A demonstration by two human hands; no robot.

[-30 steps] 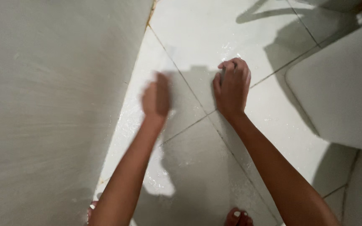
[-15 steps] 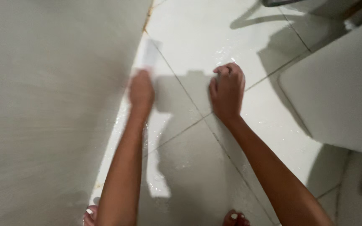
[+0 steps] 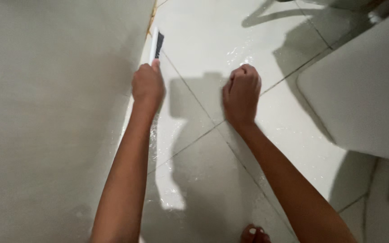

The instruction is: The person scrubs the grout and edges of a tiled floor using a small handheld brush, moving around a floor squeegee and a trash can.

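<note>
Scrubbing the wet floor where it meets the wall, one fist braced on the tile.

In the upper left of the frame my left hand [image 3: 147,85] is wrapped tight round the handle of a brush [image 3: 157,44], its white back and dark bristles pointing up along the foot of the wall [image 3: 50,126]. My right hand [image 3: 241,95], upper centre, is balled into a fist and pressed knuckles-down on the floor tile [image 3: 203,40], holding nothing that I can see. Water glistens in streaks around both arms. I judge the risk is the bracing fist sliding on that slick tile, or the brush skidding off the grout line [image 3: 190,144] and knocking my knuckles into the wall.
</note>
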